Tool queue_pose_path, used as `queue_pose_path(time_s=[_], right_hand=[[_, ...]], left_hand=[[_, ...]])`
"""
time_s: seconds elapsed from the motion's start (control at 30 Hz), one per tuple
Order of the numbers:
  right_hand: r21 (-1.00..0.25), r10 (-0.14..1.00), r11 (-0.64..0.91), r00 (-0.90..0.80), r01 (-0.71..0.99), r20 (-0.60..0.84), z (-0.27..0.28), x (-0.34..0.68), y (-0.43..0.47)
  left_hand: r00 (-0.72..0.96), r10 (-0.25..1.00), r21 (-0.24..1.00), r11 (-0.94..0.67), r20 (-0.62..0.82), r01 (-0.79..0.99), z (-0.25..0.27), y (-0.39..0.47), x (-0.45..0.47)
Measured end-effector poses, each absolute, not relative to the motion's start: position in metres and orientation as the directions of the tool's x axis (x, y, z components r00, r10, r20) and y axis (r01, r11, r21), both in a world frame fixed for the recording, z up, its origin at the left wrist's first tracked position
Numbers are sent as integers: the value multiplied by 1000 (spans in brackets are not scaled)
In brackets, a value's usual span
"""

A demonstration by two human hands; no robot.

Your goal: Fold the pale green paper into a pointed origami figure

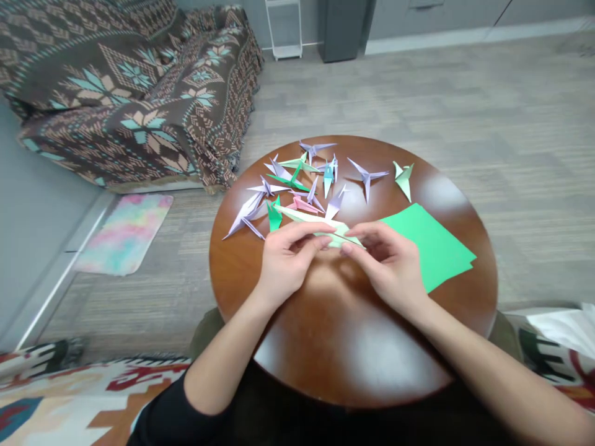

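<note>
Between my two hands is a pale green folded paper [339,231], long and pointed toward the upper left, raised a little above the round table. My left hand [294,251] pinches its left part between thumb and fingers. On the other side my right hand [385,254] grips the right end, thumb below and index finger above. Part of the paper is hidden behind the fingers. Just beyond it lie several folded paper cranes, among them a pink crane [303,204], a green crane [274,215] and a lavender crane [335,203].
The brown round table [353,347] carries a stack of green paper sheets [427,248] right of my right hand. A light green crane [403,179] and a purple crane [367,176] sit toward the far edge. A sofa [153,105] under a patterned cover stands at the upper left.
</note>
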State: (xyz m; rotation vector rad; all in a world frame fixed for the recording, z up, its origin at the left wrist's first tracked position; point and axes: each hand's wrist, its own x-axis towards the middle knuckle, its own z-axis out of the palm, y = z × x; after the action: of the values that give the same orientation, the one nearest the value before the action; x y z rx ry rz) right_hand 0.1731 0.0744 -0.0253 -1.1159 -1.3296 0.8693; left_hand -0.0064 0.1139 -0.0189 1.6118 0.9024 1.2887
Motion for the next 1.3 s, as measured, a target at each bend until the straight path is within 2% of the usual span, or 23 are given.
queue_pose_path(time_s=[0.17,0.27,0.37,0.73,0.97,1.1,1.3], right_hand=[[-971,973,229,-43,72,226,-21,176,75],[-955,961,276,-14,112,276,-19,178,76],[-934,943,324,26,152,331,-20,179,77],[-861,878,421,112,284,466,-21,177,74],[-868,877,395,157,301,453,-20,175,73],[-926,921,325,158,189,356,-22,177,77],[-979,991,108,97,-175,92,-28,180,83]], left_hand=[[182,844,844,-527,505,101,-18,114,-8],[164,833,819,-551,528,159,-19,113,-7],[174,829,819,-555,531,143,-19,111,-6],[148,942,952,-305,300,12,-17,109,-4],[191,957,974,-199,217,-110,-15,109,-2],[150,951,962,-269,272,-37,-17,109,-2],[117,893,889,-447,435,100,-19,108,-3]])
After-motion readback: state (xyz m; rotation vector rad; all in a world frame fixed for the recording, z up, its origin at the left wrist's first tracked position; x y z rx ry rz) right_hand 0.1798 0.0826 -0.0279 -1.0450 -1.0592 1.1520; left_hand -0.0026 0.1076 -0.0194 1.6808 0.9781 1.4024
